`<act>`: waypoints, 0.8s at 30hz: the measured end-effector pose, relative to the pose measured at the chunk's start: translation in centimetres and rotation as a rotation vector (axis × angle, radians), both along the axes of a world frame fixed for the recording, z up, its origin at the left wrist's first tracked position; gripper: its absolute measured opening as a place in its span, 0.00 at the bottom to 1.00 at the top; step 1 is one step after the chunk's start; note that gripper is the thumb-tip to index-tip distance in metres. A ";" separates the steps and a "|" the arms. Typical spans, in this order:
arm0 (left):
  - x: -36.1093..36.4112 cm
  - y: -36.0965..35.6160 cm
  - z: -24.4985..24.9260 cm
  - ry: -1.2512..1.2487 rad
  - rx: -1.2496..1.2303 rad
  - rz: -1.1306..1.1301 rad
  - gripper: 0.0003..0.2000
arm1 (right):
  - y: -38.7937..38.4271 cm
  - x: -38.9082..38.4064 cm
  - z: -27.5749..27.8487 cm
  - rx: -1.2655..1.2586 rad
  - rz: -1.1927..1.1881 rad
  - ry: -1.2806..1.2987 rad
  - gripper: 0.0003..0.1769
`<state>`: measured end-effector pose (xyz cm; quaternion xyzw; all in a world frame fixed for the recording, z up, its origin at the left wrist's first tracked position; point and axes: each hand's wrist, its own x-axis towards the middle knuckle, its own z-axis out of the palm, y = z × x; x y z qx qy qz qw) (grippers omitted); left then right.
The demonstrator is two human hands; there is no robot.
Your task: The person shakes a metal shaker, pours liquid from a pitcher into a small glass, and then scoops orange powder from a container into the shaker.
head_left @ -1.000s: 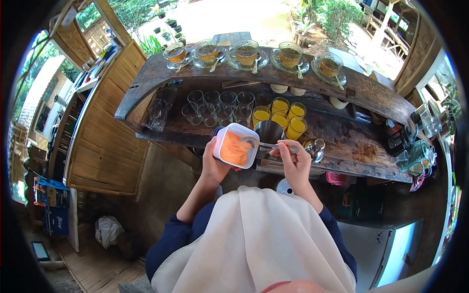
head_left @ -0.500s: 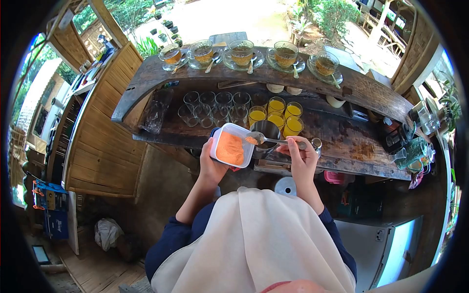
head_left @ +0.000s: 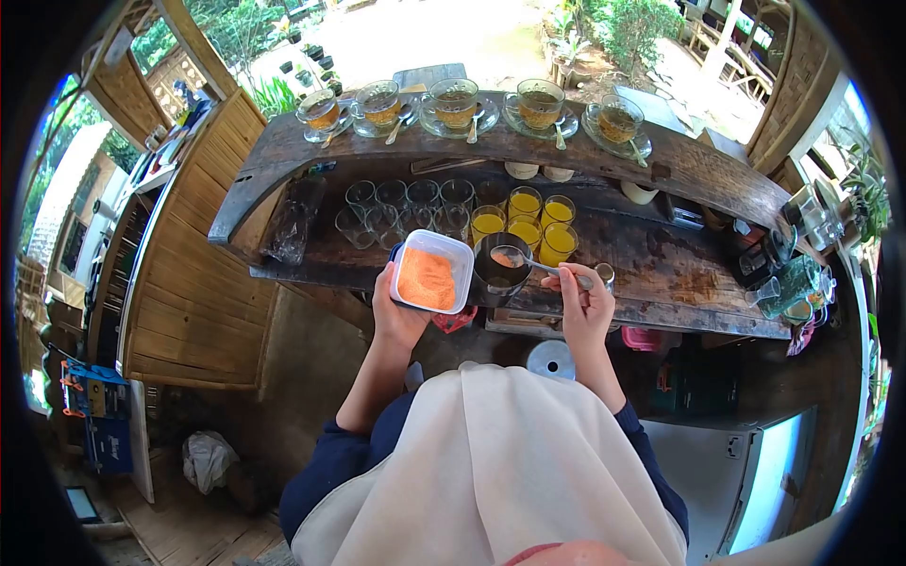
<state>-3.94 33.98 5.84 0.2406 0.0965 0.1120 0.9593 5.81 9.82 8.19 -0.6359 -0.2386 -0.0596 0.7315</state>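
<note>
In my left hand [head_left: 400, 319] is a square white plastic tub [head_left: 461, 297], tilted toward me, with orange powder [head_left: 427, 277] inside. My right hand [head_left: 587, 300] pinches the handle of a metal spoon [head_left: 545, 268]. Orange powder lies in the spoon's bowl, which is over the mouth of a dark metal pitcher [head_left: 497, 288]. That pitcher stands at the counter's front edge, just right of the tub. Directly behind it is a group of glasses of yellow drink [head_left: 525, 230].
Several empty glasses [head_left: 424, 195] stand on the dark wooden counter [head_left: 651, 274], left of the yellow drinks. Along the raised shelf [head_left: 274, 151] are several glass cups of tea [head_left: 456, 106] on saucers with spoons. A glass pitcher [head_left: 791, 291] sits at the right end.
The spoon's bowl has gone from the tub's right edge to over the metal pitcher, still carrying powder. My left hand and the tub have shifted slightly left, away from the spoon.
</note>
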 end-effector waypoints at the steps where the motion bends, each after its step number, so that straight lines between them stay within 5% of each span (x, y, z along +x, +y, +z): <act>1: 0.1 0.0 0.0 0.001 -0.001 0.003 0.27 | 0.0 0.0 -0.1 0.000 0.000 -0.002 0.07; 13: 0.2 -0.7 0.6 0.035 0.015 0.027 0.27 | -0.8 -0.3 -0.4 -0.062 -0.015 -0.030 0.06; 24: 0.0 -0.5 -0.7 0.041 -0.004 0.038 0.27 | -0.9 0.6 -1.0 0.170 0.054 0.329 0.09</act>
